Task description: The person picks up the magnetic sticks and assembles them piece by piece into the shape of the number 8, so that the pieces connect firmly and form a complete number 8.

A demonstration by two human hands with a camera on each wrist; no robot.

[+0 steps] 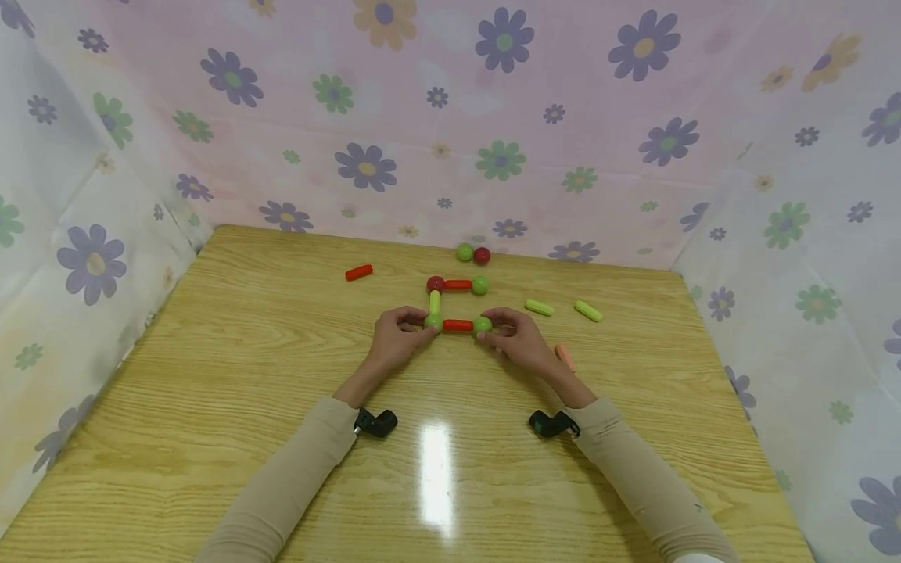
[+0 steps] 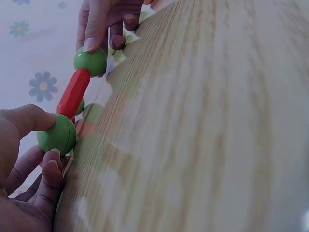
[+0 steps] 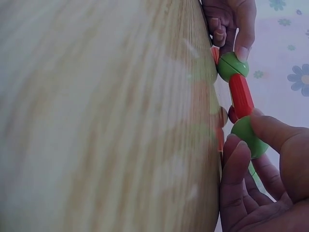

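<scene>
My left hand pinches a green ball at the near left corner of a joined shape. My right hand pinches another green ball; a red rod joins the two. From the left ball a yellow-green rod runs back to a dark red ball, and a second red rod links that to a third green ball. Thumb and fingers lie around the left green ball in the left wrist view, and around the right one in the right wrist view.
Behind the shape are a loose green ball and a red ball. A red rod lies at the left. On the right are two yellow-green rods and an orange-pink rod beside my right wrist.
</scene>
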